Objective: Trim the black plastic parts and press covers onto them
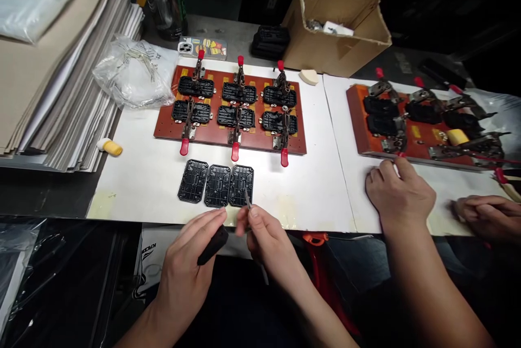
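From the head camera, the person's left hand is at the near edge of the white-covered table, its back turned outward and fingers bent, closed around a black part whose end sticks out toward the right hand. That right hand is just beside it, thumb and fingers pinched narrow on a thin tool; the tool's tip points away from the body, over the rightmost of three black plates lying side by side on the table. The forearms come in from below, angled toward each other.

Beyond the plates, a red-brown board holds six more black plates in two rows of three, each under a red-handled clamp. An open cardboard box stands behind its right end; inside are a white piece and small things too dim to name. To the left, a clear plastic bag leans by a stack of sheets; its contents cannot be made out. At right, a co-worker's hand is at a second board.
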`<state>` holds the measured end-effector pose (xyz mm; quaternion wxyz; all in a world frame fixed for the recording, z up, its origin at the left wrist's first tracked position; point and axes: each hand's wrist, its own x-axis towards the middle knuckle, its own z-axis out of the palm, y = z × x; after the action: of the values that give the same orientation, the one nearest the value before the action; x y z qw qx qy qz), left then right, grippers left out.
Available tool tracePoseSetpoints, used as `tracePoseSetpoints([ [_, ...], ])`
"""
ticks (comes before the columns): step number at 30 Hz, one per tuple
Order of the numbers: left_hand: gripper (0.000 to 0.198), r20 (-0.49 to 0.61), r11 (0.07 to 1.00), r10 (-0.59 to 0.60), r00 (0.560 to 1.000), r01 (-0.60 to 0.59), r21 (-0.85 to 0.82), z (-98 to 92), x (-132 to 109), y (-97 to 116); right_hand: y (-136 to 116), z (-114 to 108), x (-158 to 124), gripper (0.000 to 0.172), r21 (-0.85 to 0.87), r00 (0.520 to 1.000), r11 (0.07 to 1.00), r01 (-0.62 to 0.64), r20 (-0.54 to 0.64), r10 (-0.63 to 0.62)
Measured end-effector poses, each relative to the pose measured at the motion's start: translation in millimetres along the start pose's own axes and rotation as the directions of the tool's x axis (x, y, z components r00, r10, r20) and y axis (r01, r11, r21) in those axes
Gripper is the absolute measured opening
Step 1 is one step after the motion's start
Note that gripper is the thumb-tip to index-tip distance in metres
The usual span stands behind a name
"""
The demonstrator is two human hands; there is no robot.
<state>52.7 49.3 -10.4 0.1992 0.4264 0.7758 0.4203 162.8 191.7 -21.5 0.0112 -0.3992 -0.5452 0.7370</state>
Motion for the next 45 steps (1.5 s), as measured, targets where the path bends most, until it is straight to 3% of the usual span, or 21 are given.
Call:
tracePoseSetpoints([
  [4, 0.064, 0.017, 0.96, 0.228, 0.973, -0.228, 0.162, -8.4, -6, -1, -5, 8, 9, 0.044, 0.248, 0.953, 0.957, -0.151, 0.294, 0.074],
  [6, 0.065, -0.015, 0.955, 0.251, 0.968, -0.245, 0.165, -13.1, -13, -4, -8, 11, 12, 0.041, 0.233, 0.962, 0.964, -0.125, 0.266, 0.06],
  [7, 0.063, -0.06, 0.978, 0.179, 0.982, -0.171, 0.119, -15.5, -17, -6, -9, 12, 13, 0.041, 0.191, 0.98, 0.979, -0.076, 0.195, 0.038],
  [9, 0.052, -0.093, 0.99, -0.117, 0.989, 0.109, -0.088, -20.3, -21, -11, -10, 16, 16, 0.038, 0.084, 0.996, 0.996, 0.027, 0.08, -0.034],
  [11, 0.044, 0.065, 0.86, -0.394, 0.917, 0.393, -0.324, -26.2, -18, -19, -12, 23, 19, 0.031, 0.004, 0.988, 0.993, 0.115, 0.108, -0.115],
  [13, 0.048, 0.192, 0.745, -0.495, 0.848, 0.527, -0.408, -34.9, -8, -33, -16, 31, 19, 0.023, -0.096, 0.973, 0.977, 0.192, 0.151, -0.176],
  [14, 0.05, 0.161, 0.745, -0.524, 0.836, 0.542, -0.389, -40.9, 0, -41, -18, 34, 19, 0.021, -0.169, 0.971, 0.961, 0.22, 0.134, -0.199],
  [17, 0.053, -0.151, 0.831, -0.556, 0.817, 0.552, -0.072, -62.6, 24, -69, -24, 35, 16, 0.027, -0.371, 0.974, 0.904, 0.213, 0.009, -0.225],
  [20, 0.06, -0.375, 0.784, -0.328, 0.867, 0.472, 0.404, -75.0, 43, -82, -26, 25, 12, 0.033, -0.425, 0.982, 0.888, 0.176, 0.01, -0.19],
  [22, 0.055, -0.406, 0.748, -0.141, 0.903, 0.366, 0.553, -68.7, 50, -78, -25, 18, 10, 0.035, -0.439, 0.984, 0.882, 0.17, 0.028, -0.176],
  [24, 0.047, -0.34, 0.779, -0.083, 0.937, 0.274, 0.565, -51.5, 54, -68, -23, 14, 8, 0.037, -0.438, 0.985, 0.884, 0.165, 0.032, -0.168],
  [26, 0.049, -0.198, 0.801, -0.12, 0.973, 0.213, 0.559, -31.1, 58, -57, -21, 12, 7, 0.039, -0.424, 0.988, 0.893, 0.152, 0.032, -0.153],
  [28, 0.058, -0.108, 0.77, -0.177, 0.978, 0.206, 0.603, -16.8, 63, -50, -18, 10, 6, 0.039, -0.41, 0.99, 0.901, 0.141, 0.032, -0.141],
  [32, 0.058, -0.077, 0.759, -0.32, 0.944, 0.305, 0.575, -21.9, 69, -50, -14, 0, 1, 0.038, -0.406, 0.991, 0.904, 0.131, 0.016, -0.136],
  [34, 0.05, -0.059, 0.79, -0.429, 0.901, 0.406, 0.46, -33.1, 66, -51, -11, -5, -1, 0.037, -0.403, 0.991, 0.907, 0.123, 0.0, -0.134],
  [36, 0.042, -0.002, 0.847, -0.498, 0.867, 0.486, 0.214, -39.9, 54, -49, -10, -7, -2, 0.032, -0.369, 0.989, 0.921, 0.126, -0.03, -0.148],
  [37, 0.041, 0.043, 0.858, -0.513, 0.857, 0.51, 0.063, -39.9, 45, -46, -11, -5, -2, 0.03, -0.334, 0.986, 0.933, 0.137, -0.045, -0.161],
  [39, 0.041, 0.183, 0.823, -0.504, 0.844, 0.534, -0.195, -33.6, 22, -37, -15, 0, -1, 0.041, -0.258, 0.983, 0.951, 0.171, -0.028, -0.184],
  [40, 0.042, 0.265, 0.792, -0.487, 0.832, 0.549, -0.267, -28.4, 9, -32, -18, 4, 0, 0.044, -0.239, 0.982, 0.953, 0.186, 0.011, -0.189],
  [42, 0.043, 0.385, 0.753, -0.444, 0.809, 0.57, -0.328, -17.9, -11, -24, -27, 10, 2, 0.03, -0.261, 0.974, 0.94, 0.219, 0.117, -0.194],
  [45, 0.042, 0.4, 0.759, -0.381, 0.833, 0.529, -0.379, -10.5, -23, -18, -40, 14, 2, 0.015, -0.341, 0.933, 0.892, 0.297, 0.301, -0.195],
])
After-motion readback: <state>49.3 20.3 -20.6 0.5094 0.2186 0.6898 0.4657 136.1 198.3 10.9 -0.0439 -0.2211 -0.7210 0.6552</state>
